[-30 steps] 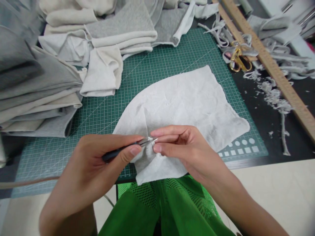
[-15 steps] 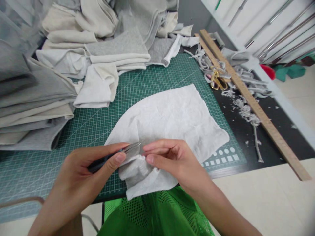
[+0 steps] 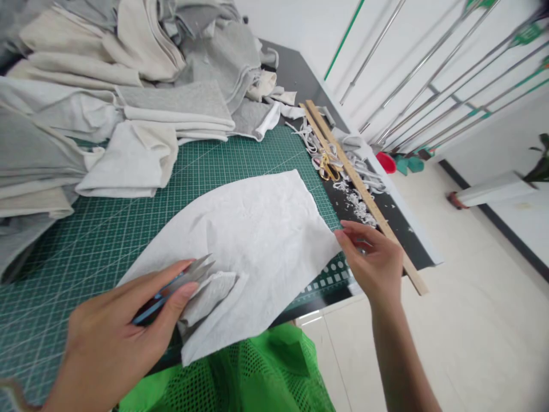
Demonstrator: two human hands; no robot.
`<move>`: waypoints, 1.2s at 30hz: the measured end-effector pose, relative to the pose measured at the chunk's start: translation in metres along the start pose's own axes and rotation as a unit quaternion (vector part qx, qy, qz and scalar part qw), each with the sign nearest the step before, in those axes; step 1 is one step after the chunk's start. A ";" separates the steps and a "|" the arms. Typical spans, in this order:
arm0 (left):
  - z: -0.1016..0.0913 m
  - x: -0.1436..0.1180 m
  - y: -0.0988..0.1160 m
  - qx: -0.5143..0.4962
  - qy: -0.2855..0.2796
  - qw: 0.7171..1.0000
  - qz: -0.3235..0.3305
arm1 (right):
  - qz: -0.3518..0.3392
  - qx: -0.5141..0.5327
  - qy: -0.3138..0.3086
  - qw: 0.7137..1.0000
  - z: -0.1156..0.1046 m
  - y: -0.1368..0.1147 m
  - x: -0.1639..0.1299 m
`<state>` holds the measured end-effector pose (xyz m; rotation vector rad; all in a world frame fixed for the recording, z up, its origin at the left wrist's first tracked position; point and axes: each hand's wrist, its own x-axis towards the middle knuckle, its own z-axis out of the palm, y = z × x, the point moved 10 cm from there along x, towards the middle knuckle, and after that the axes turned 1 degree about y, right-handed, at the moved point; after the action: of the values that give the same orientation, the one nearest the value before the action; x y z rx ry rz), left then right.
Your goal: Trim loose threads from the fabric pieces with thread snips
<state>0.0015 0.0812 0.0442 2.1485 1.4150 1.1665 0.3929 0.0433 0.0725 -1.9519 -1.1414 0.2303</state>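
Note:
A white piece of fabric [image 3: 257, 240] lies on the green cutting mat [image 3: 107, 229], its near corner folded up and hanging over the table edge. My left hand [image 3: 115, 337] grips small thread snips [image 3: 189, 273] with a blue handle, blades resting on the folded corner of the fabric. My right hand [image 3: 373, 260] hovers at the fabric's right corner near the mat's edge, fingers loosely curled and apart, with nothing in it.
Folded grey and cream fabric pieces [image 3: 128, 103] are piled at the back and left of the mat. A long wooden ruler [image 3: 364, 194], gold-handled scissors [image 3: 328, 169] and fabric scraps [image 3: 358, 200] lie on the dark table at right. Green mesh fabric [image 3: 249, 377] lies on my lap.
My right hand has let go of the fabric's near corner and moved right to the fabric's far corner. The view has swung right. My left hand still grips the snips.

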 end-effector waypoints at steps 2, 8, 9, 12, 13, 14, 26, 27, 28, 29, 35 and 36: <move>0.002 0.000 0.007 0.074 -0.017 0.996 0.035 | -0.025 -0.039 -0.055 0.997 0.006 0.012 0.013; 0.004 -0.002 0.013 0.105 -0.013 0.994 0.039 | -0.109 -0.089 -0.084 0.986 0.026 0.011 0.018; 0.005 -0.002 0.013 0.103 -0.014 0.994 0.034 | -0.119 -0.089 -0.072 0.986 0.026 0.010 0.016; 0.005 -0.001 0.017 0.095 -0.007 0.995 0.038 | -0.144 -0.100 -0.042 0.984 0.025 0.004 0.010; 0.005 0.000 0.019 0.093 -0.007 0.995 0.045 | -0.149 -0.107 -0.034 0.982 0.024 0.003 0.009; 0.005 0.002 0.020 0.091 -0.007 0.995 0.051 | -0.152 -0.114 -0.029 0.981 0.023 0.002 0.008; 0.002 0.005 0.030 0.062 -0.005 0.995 0.074 | -0.100 -0.268 0.115 0.951 -0.078 0.039 0.074; 0.000 0.005 0.030 0.059 0.001 0.996 0.072 | -0.110 -0.282 0.090 0.949 -0.072 0.042 0.080; -0.003 0.006 0.031 0.057 0.009 0.996 0.069 | -0.119 -0.293 0.068 0.946 -0.066 0.046 0.084; -0.006 0.007 0.031 0.055 0.019 0.996 0.065 | -0.127 -0.301 0.054 0.944 -0.061 0.048 0.086; -0.019 0.007 0.033 0.062 0.066 0.995 0.044 | -0.154 -0.326 0.097 0.928 -0.058 0.049 0.083; -0.020 0.007 0.033 0.066 0.066 0.995 0.042 | -0.147 -0.325 0.124 0.926 -0.064 0.047 0.082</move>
<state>0.0080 0.0689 0.0806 2.2768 1.5090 1.3003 0.5027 0.0600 0.0974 -2.2368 -1.4310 -0.6176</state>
